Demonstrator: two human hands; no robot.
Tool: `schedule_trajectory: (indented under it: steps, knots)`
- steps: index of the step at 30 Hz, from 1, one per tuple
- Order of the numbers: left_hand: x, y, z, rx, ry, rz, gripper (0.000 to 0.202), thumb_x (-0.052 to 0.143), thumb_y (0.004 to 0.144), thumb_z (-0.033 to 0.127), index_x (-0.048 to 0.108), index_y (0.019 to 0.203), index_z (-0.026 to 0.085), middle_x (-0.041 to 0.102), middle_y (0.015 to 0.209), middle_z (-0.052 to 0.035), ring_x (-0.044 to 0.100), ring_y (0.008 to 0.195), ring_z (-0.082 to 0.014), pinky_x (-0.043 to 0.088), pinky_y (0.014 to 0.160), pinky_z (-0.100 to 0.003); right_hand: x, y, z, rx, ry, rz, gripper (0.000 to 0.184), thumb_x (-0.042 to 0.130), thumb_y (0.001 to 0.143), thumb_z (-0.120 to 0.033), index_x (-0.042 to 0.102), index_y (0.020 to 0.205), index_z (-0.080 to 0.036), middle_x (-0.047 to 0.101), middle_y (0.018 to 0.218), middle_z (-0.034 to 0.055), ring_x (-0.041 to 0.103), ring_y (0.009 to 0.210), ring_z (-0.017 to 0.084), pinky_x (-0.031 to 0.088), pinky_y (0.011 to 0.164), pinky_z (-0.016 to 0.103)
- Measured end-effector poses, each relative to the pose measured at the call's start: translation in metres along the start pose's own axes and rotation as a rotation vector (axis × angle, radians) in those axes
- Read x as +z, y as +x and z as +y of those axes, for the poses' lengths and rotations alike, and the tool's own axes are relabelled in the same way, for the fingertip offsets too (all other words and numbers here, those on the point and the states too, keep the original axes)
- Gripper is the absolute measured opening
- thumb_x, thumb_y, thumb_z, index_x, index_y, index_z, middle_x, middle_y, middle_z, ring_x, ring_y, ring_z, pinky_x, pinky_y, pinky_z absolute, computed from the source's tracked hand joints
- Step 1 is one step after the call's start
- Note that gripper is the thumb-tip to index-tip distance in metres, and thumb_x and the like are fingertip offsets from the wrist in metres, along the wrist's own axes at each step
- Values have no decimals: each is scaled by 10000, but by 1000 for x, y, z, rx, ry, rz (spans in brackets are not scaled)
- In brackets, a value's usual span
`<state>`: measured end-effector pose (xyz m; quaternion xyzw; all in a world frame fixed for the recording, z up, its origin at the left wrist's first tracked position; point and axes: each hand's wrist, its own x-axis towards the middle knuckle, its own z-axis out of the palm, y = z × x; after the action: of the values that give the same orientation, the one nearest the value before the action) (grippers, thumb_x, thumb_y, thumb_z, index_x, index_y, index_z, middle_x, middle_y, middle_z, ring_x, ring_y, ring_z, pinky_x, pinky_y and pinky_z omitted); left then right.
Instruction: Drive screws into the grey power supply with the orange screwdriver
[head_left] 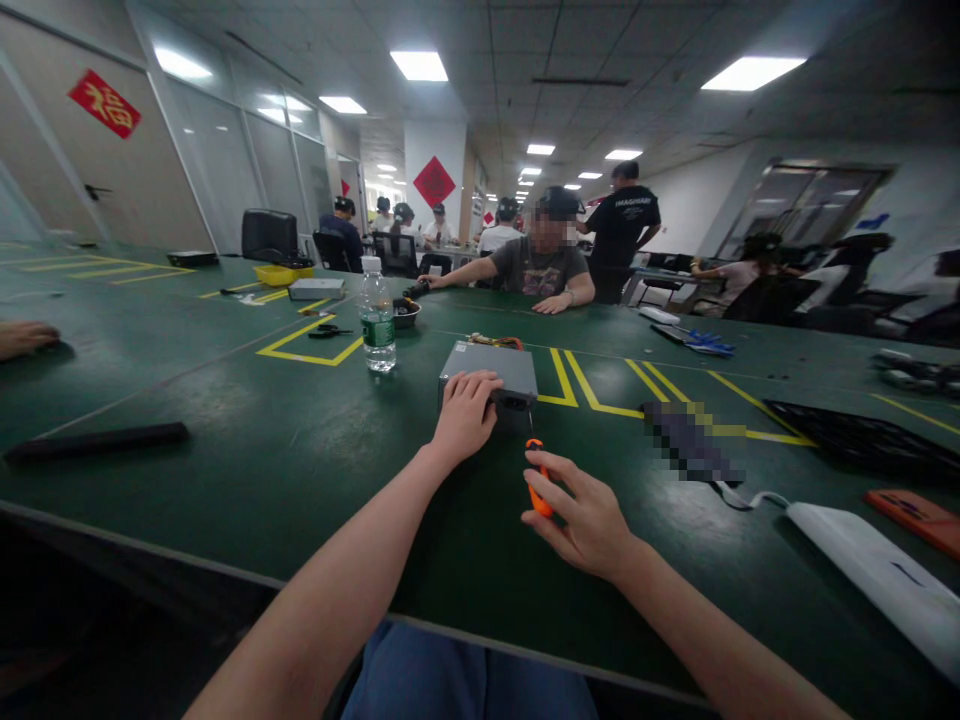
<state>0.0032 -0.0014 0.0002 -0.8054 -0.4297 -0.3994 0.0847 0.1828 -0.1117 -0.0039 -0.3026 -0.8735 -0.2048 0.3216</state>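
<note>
A grey metal box (pixel 501 368) like a computer power supply lies on the green table (pixel 262 450), with coloured wires at its far side. My left hand (pixel 465 412) rests on its near left corner, fingers curled over the top edge. My right hand (pixel 581 510) grips an orange-handled screwdriver (pixel 537 480), its thin shaft pointing at the box's near face.
A water bottle (pixel 377 318) stands left of the box. A long black bar (pixel 97 441) lies at the left. At right are a white power strip (pixel 877 570), a black tray (pixel 847 435) and an orange item (pixel 919 518). A person (pixel 541 262) sits opposite; others work behind.
</note>
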Motion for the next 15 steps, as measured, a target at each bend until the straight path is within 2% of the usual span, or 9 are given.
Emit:
schedule_trajectory:
  steps: [7, 12, 15]
  knots:
    - [1, 0, 1, -7, 6, 10, 311, 462, 784, 156, 488, 1080, 247, 534, 1208, -5, 417, 1187, -165, 222, 1066, -379, 0, 3, -1, -4, 23, -23, 314, 459, 834, -275, 477, 1124, -158, 527, 1130, 156, 560, 944, 221, 484, 754, 366]
    - [0, 0, 2, -16, -1, 15, 306, 458, 788, 158, 487, 1081, 241, 528, 1226, -6, 409, 1199, -160, 221, 1067, -373, 8, 5, -2, 16, 87, 10, 397, 554, 802, -368, 428, 1114, -156, 558, 1100, 151, 567, 943, 216, 496, 760, 362]
    - [0, 0, 2, -21, -4, 14, 297, 457, 788, 158, 491, 1072, 239, 527, 1233, -6, 409, 1201, -162, 216, 1068, -380, 9, 5, -3, 52, 137, 9, 391, 539, 802, -395, 424, 1093, -159, 548, 1094, 152, 556, 983, 223, 497, 774, 367]
